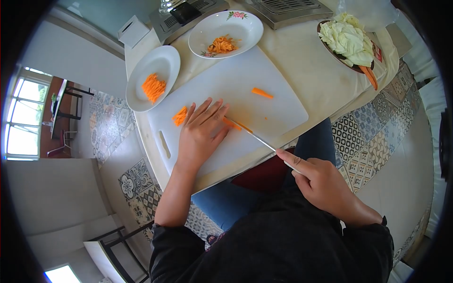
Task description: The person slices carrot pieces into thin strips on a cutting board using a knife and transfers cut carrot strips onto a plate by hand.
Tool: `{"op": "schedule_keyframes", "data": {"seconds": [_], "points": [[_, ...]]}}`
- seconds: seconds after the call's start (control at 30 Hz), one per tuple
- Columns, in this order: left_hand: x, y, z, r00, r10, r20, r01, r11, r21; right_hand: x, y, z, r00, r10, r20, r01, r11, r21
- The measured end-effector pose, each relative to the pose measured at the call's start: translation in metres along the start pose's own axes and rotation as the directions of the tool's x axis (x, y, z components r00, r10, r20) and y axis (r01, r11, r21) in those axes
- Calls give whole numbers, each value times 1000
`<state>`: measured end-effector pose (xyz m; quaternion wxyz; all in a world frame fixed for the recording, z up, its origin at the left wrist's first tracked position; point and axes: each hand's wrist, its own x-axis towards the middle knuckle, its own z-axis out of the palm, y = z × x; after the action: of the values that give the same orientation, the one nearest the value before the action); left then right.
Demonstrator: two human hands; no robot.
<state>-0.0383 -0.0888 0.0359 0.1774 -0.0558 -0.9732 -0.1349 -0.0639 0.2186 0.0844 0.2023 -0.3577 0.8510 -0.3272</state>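
Note:
My right hand (pixel 323 181) is wrapped round the handle of a knife (pixel 260 140), whose thin blade points up and left across a white cutting board (pixel 278 111). At the blade lies a piece of carrot (pixel 231 124), partly hidden by the knife and my fingers. My left hand (pixel 200 129) rests over the board with its fingers stretched out, the tips close to that carrot; whether they press on it I cannot tell. Left of these fingers is a small pile of carrot strips (pixel 180 116). Another carrot piece (pixel 262 93) lies farther right on the board.
Behind the board stand a white plate (pixel 172 61) with a stack of carrot strips and a flowered plate (pixel 252 33) with shredded carrot. A bowl of cut cabbage (pixel 347 40) with carrots (pixel 369 78) sits at the far right. Metal stoves (pixel 288 9) line the back.

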Motion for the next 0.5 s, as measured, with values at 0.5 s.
{"op": "schedule_keyframes", "data": {"seconds": [0.5], "points": [[0,-2,-3,999,-3,-53,4,1000,15,16,1,10,998,-53,-26,55,996,65]]}}
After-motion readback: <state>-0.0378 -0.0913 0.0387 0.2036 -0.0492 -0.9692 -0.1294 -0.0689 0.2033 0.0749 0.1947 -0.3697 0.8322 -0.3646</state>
